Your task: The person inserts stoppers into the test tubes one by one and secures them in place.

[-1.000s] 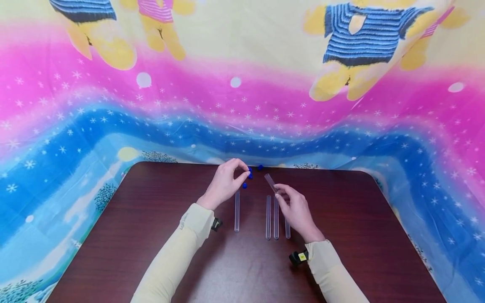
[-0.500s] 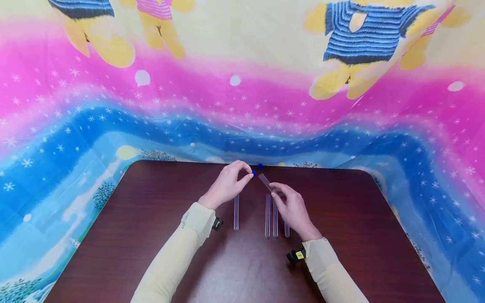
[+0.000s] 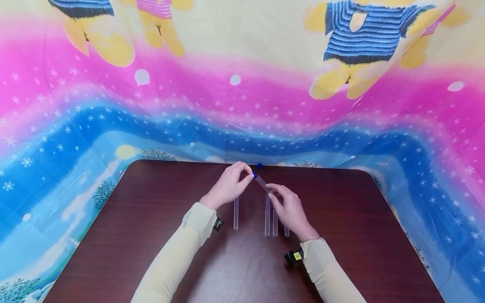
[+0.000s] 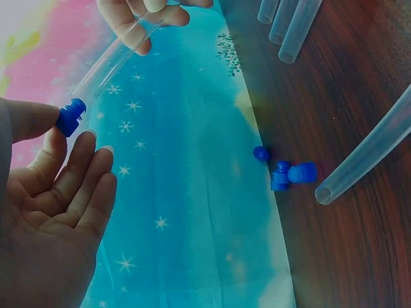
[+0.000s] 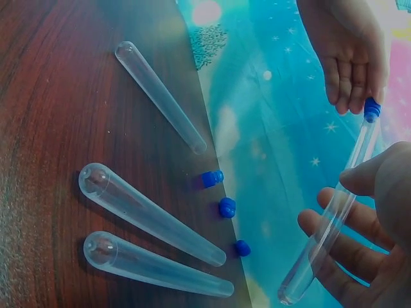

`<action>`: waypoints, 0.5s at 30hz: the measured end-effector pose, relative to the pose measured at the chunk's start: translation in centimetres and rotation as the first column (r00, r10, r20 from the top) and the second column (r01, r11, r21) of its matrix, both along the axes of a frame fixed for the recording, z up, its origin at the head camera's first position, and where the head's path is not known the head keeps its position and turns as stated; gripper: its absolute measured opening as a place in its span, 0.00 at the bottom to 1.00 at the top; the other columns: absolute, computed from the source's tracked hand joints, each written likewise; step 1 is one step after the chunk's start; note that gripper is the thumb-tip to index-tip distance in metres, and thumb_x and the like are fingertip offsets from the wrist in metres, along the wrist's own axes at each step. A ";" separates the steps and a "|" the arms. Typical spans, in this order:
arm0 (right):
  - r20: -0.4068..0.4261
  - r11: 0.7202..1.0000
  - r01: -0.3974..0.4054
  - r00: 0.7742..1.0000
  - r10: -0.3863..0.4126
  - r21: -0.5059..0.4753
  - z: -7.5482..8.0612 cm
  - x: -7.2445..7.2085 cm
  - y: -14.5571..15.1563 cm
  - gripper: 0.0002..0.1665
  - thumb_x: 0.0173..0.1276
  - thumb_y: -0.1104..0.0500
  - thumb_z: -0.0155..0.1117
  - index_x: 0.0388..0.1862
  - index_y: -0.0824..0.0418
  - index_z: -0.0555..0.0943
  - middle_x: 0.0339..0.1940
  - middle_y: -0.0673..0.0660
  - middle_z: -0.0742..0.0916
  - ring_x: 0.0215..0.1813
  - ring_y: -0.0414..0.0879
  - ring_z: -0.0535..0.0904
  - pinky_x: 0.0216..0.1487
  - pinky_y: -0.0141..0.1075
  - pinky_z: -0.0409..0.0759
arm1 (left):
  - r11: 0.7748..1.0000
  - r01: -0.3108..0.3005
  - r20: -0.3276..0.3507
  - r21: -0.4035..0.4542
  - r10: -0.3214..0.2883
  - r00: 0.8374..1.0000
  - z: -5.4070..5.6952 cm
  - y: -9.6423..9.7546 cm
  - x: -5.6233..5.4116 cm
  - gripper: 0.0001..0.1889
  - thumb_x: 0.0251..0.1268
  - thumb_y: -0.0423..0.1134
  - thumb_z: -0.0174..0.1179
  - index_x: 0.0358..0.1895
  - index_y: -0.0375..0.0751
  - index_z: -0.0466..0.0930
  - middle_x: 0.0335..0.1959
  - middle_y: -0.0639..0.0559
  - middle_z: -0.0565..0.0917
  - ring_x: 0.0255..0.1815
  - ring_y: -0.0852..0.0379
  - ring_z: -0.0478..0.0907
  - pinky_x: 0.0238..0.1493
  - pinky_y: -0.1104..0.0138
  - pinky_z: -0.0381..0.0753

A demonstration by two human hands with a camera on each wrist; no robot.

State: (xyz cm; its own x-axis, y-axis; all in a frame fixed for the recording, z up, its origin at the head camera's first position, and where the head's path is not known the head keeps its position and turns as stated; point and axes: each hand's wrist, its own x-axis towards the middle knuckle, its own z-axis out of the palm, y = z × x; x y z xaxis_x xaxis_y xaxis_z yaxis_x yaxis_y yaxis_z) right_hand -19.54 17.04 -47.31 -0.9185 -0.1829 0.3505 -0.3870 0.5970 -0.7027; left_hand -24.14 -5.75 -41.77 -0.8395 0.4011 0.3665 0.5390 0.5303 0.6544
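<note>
My left hand (image 3: 227, 184) pinches a small ribbed blue stopper (image 4: 70, 119) between thumb and forefinger, its other fingers loosely extended. Above the table, my right hand (image 3: 289, 206) holds a clear test tube (image 5: 297, 279) with thumb and fingers around its middle. The tube is tilted, its mouth up toward the left hand and its rounded end low. In the right wrist view the stopper sits right at the tube's mouth; in the left wrist view its ridged end meets the rim.
One test tube (image 3: 236, 213) lies on the brown table (image 3: 151, 219) below the left hand. Several more tubes (image 3: 267, 219) lie side by side near the right hand. Loose blue stoppers (image 5: 227, 207) lie by the far table edge. A printed cloth (image 3: 242, 109) hangs behind.
My right hand has moved left with the tube, and my left hand slightly right with the stopper. The tube's mouth and the stopper, apart before, now come together.
</note>
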 end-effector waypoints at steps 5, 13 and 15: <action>-0.009 1.000 -0.008 1.000 0.008 0.001 -0.1 0.0 -0.1 0.19 0.76 0.62 0.64 0.63 0.51 0.81 0.45 0.48 0.84 0.42 0.42 0.80 0.40 0.41 0.82 | 1.000 -0.004 0.012 0.006 0.004 1.000 -0.1 0.0 0.0 0.03 0.77 0.39 0.58 0.43 0.44 0.79 0.43 0.54 0.80 0.46 0.52 0.76 0.52 0.60 0.75; -0.020 0.999 -0.029 0.999 0.029 -0.015 -0.2 0.1 -0.3 0.19 0.77 0.63 0.62 0.63 0.53 0.81 0.44 0.49 0.84 0.43 0.42 0.80 0.41 0.41 0.82 | 1.000 -0.009 -0.018 0.015 0.009 1.000 -0.3 0.1 0.0 0.04 0.76 0.39 0.59 0.44 0.44 0.82 0.43 0.55 0.81 0.45 0.56 0.76 0.51 0.62 0.75; -0.013 0.999 -0.029 0.999 0.029 -0.021 -0.2 0.1 -0.4 0.19 0.77 0.63 0.62 0.63 0.52 0.80 0.45 0.48 0.83 0.43 0.42 0.80 0.42 0.41 0.82 | 1.000 -0.014 -0.029 0.017 0.015 0.999 -0.3 0.1 0.0 0.04 0.76 0.39 0.59 0.44 0.44 0.83 0.43 0.55 0.81 0.46 0.56 0.76 0.51 0.62 0.75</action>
